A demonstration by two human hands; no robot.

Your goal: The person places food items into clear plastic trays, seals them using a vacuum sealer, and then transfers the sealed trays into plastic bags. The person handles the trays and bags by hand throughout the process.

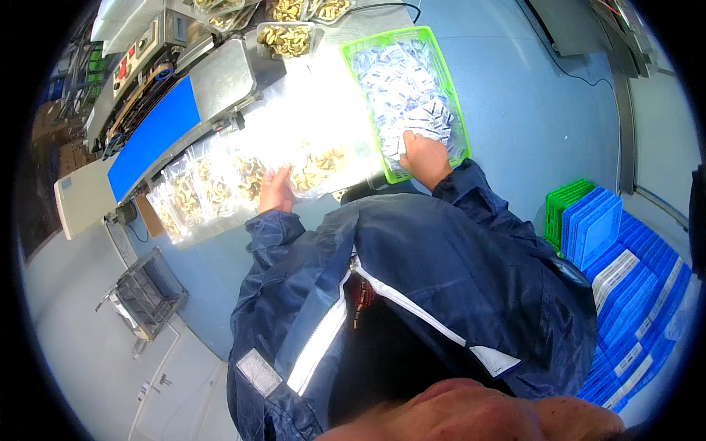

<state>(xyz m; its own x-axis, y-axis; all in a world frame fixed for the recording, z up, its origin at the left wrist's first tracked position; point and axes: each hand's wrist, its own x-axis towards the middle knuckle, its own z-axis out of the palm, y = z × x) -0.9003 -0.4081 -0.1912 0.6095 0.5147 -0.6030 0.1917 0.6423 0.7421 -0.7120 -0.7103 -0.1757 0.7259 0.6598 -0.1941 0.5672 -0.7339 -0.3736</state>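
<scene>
My left hand (276, 192) rests at the near edge of a row of clear plastic packs, its fingers stretched out and slightly apart. It touches the side of a clear pack (318, 167) of pale, sliced pieces that look like dried mushrooms. More such packs (215, 187) stand side by side to its left. My right hand (426, 157) reaches into the near end of a bright green basket (462, 121) full of small white printed sachets (401, 77). Its fingers are closed on a white sachet, partly hidden by the hand.
Filled clear trays (285, 40) stand at the far end of the brightly lit table. Left of the packs is a machine with a blue panel (156, 136) and a metal plate (224, 79). Stacked blue crates (625, 294) and green crates (562, 209) stand at right.
</scene>
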